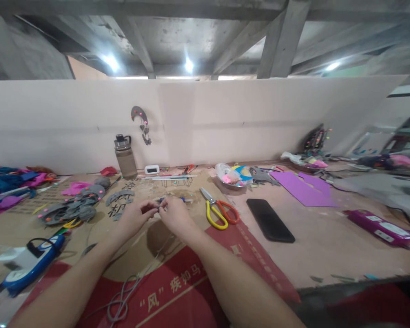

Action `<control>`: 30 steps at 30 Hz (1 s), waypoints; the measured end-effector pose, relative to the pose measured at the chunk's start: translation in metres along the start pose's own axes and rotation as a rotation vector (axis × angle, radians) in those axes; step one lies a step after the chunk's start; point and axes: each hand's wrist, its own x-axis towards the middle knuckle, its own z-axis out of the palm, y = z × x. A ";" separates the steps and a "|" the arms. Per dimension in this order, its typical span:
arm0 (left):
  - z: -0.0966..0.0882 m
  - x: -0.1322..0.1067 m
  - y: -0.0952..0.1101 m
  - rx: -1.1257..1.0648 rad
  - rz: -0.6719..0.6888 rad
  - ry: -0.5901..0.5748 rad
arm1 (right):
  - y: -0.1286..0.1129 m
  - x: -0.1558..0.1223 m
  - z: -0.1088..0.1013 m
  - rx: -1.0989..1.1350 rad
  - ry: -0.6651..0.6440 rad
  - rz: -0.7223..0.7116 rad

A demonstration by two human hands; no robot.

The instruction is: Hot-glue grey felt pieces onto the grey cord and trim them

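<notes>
My left hand (138, 216) and my right hand (176, 216) meet fingertip to fingertip above the brown paper on the table. Both are closed in a pinch, and what sits between the fingers is too small and hidden to name. A thin grey cord (118, 305) lies in loose loops nearer me, and its strand runs up under my right hand. Just behind the right fingers shows part of a blue, pen-like tool (183, 199). Grey cut-out felt-like pieces (121, 196) lie beyond my left hand. To the right rest open scissors (217, 212) with yellow and red handles.
A black phone (269, 220), purple sheets (300, 189) and a purple power strip (382, 228) lie to the right. A bowl (232, 185) and a bottle (125, 159) stand behind. Left are a blue-white power strip (34, 264) and a grey pink-dotted heap (73, 209).
</notes>
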 end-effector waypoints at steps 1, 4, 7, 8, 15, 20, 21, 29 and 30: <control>-0.001 0.000 0.000 -0.022 -0.020 -0.021 | 0.000 0.000 -0.001 0.013 -0.001 0.008; -0.004 0.000 0.002 -0.098 -0.066 -0.080 | -0.001 0.002 -0.003 0.022 0.010 0.011; -0.006 -0.001 0.007 -0.147 -0.071 -0.127 | -0.001 0.003 -0.003 0.005 0.015 0.017; -0.006 -0.001 0.009 -0.146 -0.066 -0.136 | -0.001 0.003 -0.002 0.003 0.011 0.021; -0.003 -0.004 0.004 0.071 0.044 -0.082 | 0.001 0.001 0.005 -0.010 -0.013 0.011; -0.001 -0.004 -0.004 0.152 0.119 -0.071 | 0.002 0.000 0.008 -0.033 -0.020 -0.010; -0.001 -0.003 -0.004 0.167 0.138 -0.068 | 0.002 0.000 0.008 -0.040 -0.016 -0.024; -0.003 -0.004 0.004 0.281 0.142 -0.053 | 0.003 -0.002 0.008 0.038 -0.043 -0.073; -0.004 -0.004 0.004 0.267 0.134 -0.036 | 0.002 -0.002 0.007 0.070 -0.038 -0.089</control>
